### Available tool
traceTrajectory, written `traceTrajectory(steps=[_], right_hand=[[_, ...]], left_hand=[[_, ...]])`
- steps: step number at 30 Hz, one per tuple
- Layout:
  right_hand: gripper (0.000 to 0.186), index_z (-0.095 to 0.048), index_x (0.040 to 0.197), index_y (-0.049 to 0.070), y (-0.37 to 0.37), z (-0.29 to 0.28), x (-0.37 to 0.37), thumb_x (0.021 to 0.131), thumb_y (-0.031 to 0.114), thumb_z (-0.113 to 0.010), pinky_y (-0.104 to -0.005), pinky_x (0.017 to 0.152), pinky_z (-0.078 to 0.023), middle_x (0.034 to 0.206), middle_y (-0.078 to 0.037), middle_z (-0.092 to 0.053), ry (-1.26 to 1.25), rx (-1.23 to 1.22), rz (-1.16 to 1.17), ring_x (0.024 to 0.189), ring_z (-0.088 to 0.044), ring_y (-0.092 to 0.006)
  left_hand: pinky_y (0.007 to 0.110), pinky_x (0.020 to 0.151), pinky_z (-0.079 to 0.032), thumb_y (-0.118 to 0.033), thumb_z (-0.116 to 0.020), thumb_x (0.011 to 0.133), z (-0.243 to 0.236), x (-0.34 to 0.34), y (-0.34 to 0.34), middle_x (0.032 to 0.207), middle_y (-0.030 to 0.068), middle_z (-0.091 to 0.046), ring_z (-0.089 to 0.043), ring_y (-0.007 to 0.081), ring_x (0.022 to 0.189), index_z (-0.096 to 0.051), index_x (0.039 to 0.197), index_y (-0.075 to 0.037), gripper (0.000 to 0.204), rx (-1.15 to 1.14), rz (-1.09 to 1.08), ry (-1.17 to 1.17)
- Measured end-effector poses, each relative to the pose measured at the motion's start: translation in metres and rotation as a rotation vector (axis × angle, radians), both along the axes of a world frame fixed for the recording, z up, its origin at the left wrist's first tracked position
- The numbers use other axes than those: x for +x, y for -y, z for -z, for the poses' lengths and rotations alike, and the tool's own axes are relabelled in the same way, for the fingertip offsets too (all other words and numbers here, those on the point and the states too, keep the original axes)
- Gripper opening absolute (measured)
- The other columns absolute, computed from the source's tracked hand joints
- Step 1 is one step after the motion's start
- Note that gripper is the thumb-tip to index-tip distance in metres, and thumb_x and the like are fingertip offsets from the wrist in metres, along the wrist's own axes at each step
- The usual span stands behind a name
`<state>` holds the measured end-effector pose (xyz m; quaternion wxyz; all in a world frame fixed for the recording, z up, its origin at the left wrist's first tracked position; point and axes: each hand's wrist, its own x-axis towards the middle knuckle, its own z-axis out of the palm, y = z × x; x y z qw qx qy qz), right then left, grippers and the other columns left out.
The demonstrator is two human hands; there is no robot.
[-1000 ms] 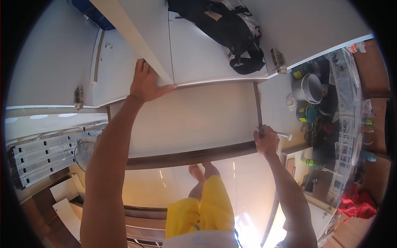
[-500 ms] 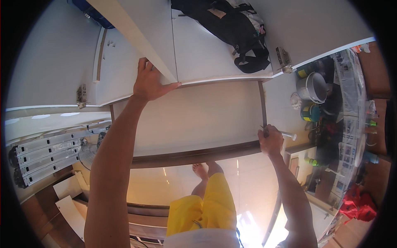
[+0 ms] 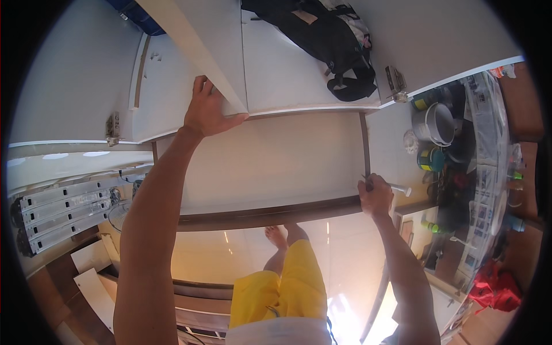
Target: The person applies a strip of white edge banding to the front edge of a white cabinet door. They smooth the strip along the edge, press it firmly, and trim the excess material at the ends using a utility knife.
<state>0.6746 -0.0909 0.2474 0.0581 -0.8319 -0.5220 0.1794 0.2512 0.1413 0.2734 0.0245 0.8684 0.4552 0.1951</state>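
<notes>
Your left hand (image 3: 207, 118) is spread, its thumb well apart from its fingers, at the lower front end of an upright, cream-edged white panel (image 3: 198, 54); the fingers lie on the panel's left side and the thumb crosses in front of its foot. Your right hand (image 3: 376, 198) is clenched on a small, dark, slender object (image 3: 367, 181), mostly hidden by the fingers. This object sits at the front right corner of a wide, rectangular, pale-bottomed compartment (image 3: 276, 167) edged in dark brown, which lies between your two hands. A pale rod with a flared end (image 3: 401, 188) projects just to the right of your right hand; you cannot tell from this view whether the hand holds it. Above, a black fabric bag with straps (image 3: 325, 46) lies on the white cabinet floor (image 3: 276, 86), and a metal hinge (image 3: 395, 83) is fixed to the right-hand white door (image 3: 437, 40).
</notes>
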Motion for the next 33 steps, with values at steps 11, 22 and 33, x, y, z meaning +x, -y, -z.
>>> traceTrajectory(steps=[11,22,33], right_hand=[[0.027,-0.061,0.082,0.006,-0.002,0.001,-0.001,0.085,0.032,-0.069,-0.0483,0.074,-0.050,0.083,-0.010,-0.067,0.024,0.014,-0.040,0.080,-0.066,-0.0352],[0.027,-0.061,0.080,0.006,-0.002,-0.002,0.003,0.084,0.032,-0.069,-0.0474,0.073,-0.051,0.081,-0.012,-0.066,-0.027,0.009,-0.025,0.078,-0.066,-0.0353],[0.029,-0.066,0.092,0.008,-0.008,0.005,0.011,0.086,0.037,-0.065,-0.0474,0.077,-0.054,0.095,-0.015,-0.069,-0.031,-0.017,-0.030,0.088,-0.069,-0.0360]], left_hand=[[0.050,0.109,-0.040,-0.033,-0.083,0.070,-0.006,-0.004,0.003,0.135,0.0182,-0.049,-0.036,0.0426,0.124,-0.072,0.114,-0.009,0.052,-0.008,0.067,0.042],[0.053,0.110,-0.035,-0.048,-0.080,0.079,-0.005,-0.009,0.001,0.143,0.0181,-0.044,-0.036,0.0439,0.125,-0.074,0.114,-0.010,0.052,-0.034,0.111,-0.001],[0.049,0.094,-0.042,-0.064,-0.072,0.081,0.004,0.003,-0.008,0.092,0.0181,-0.070,-0.062,0.0377,0.100,-0.077,0.094,-0.005,0.061,-0.045,-0.031,-0.094]])
